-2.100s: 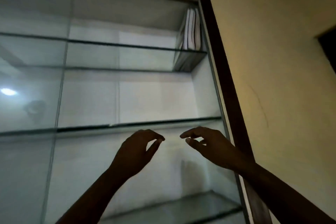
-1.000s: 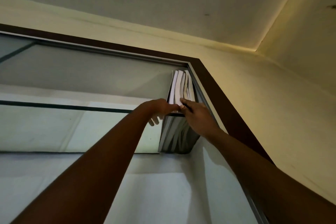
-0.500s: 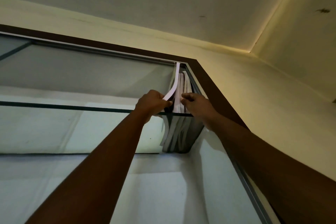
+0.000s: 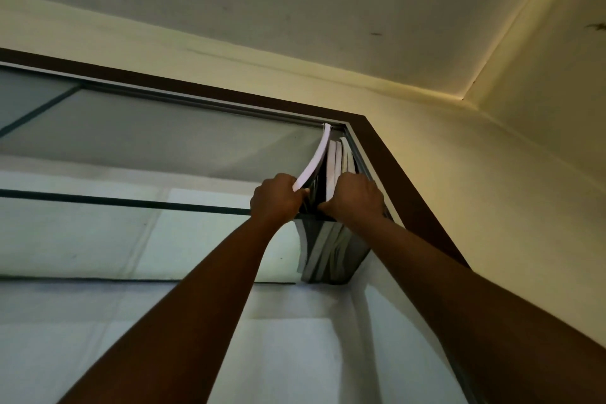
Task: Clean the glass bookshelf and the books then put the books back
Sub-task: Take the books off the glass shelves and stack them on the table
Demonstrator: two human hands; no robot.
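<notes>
Overhead pull on the corner books (image 4: 337, 161): crease or spill risk.
My left hand (image 4: 273, 198) pinches the outermost book (image 4: 311, 164), bowed above my knuckles, its top seemingly caught under the frame (image 4: 373, 147); my right hand (image 4: 355, 197) curls round the others. Tugging harder could crease it or tip the row off the glass shelf (image 4: 131, 203) under my wrists.

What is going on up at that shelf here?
A person reaches up with both hands to a few books standing at the right end of the top glass shelf, against the dark frame. The left hand grips the leftmost book and bends it away from the row, while the right hand holds the other books in place. No book is off the shelf yet.
</notes>
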